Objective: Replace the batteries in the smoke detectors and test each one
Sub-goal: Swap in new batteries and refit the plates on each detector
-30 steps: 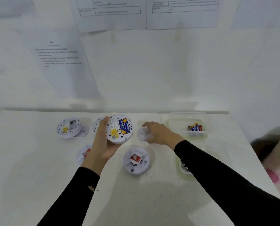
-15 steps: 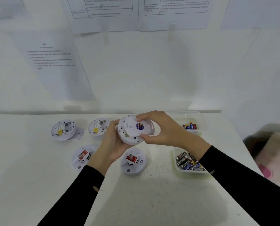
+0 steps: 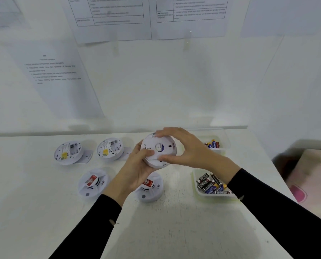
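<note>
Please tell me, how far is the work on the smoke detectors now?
Looks done: two detectors sit face up near the front. In hand: left hand and right hand hold a detector with its cover on. Left: two open detectors at the back, compartments apparently empty.

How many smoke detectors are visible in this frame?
5: two opened at the table's back left, two face-up in front, and one held in both hands. None seems hidden.
</note>
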Available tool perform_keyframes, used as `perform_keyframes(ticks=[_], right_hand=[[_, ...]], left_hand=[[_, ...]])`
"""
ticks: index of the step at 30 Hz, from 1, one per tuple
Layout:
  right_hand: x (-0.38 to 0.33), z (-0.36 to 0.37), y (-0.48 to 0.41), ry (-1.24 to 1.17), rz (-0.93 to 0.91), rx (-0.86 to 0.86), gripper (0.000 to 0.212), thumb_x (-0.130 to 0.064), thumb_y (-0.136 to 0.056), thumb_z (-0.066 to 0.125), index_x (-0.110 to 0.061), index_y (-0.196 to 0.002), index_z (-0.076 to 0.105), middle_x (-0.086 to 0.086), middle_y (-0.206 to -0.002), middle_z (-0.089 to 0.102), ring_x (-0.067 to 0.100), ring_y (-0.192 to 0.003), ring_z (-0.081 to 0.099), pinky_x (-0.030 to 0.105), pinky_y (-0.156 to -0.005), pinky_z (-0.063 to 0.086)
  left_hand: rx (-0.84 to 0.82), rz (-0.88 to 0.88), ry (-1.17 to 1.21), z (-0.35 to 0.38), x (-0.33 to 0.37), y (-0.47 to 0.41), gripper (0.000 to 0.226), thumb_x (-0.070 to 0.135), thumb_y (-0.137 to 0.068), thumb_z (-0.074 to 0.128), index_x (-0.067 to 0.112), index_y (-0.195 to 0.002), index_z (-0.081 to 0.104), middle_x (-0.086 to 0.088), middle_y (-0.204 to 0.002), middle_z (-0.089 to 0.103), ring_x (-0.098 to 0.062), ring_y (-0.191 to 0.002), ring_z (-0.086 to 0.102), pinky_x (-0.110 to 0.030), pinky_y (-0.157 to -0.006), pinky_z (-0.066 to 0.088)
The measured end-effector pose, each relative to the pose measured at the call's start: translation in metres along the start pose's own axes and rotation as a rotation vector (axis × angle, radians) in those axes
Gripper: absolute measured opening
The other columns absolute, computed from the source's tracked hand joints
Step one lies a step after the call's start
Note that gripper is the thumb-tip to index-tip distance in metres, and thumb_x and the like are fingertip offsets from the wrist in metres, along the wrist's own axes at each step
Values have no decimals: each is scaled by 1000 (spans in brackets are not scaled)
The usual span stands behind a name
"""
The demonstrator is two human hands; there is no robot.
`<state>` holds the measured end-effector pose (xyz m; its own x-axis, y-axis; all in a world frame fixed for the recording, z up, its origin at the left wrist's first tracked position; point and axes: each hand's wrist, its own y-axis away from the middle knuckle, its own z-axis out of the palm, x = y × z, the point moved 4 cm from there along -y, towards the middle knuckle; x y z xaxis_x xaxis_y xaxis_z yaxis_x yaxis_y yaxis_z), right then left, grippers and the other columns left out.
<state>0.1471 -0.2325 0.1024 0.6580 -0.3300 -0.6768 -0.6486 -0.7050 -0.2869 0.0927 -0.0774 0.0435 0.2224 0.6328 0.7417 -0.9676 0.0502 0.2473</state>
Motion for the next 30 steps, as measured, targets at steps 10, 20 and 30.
perform_keyframes(ticks=[10, 20, 30], right_hand=[[38, 3, -5, -844, 705, -46, 22, -24, -90, 66, -10, -106, 72, 3, -97, 71, 17, -86, 65, 34, -81, 59], [43, 6, -9, -880, 732, -9, 17, -14, -85, 71, -6, -100, 73, 6, -96, 73, 19, -88, 68, 39, -85, 58], [47, 21, -8, -1008, 841, 108, 26, -11, -83, 71, -6, -110, 71, 9, -102, 65, 20, -94, 60, 38, -80, 53]], left_hand=[[86, 32, -36, 2, -1, 2, 39, 0, -94, 53, -5, -133, 50, -26, -130, 61, -36, -112, 66, -45, -82, 61], [39, 82, -15, -2, -5, 2, 47, 10, -98, 48, 4, -144, 45, -21, -139, 56, -39, -129, 55, -57, -95, 52], [106, 144, -32, 2, -11, -1, 40, 15, -103, 45, 8, -143, 48, -19, -138, 58, -36, -124, 59, -51, -86, 58]])
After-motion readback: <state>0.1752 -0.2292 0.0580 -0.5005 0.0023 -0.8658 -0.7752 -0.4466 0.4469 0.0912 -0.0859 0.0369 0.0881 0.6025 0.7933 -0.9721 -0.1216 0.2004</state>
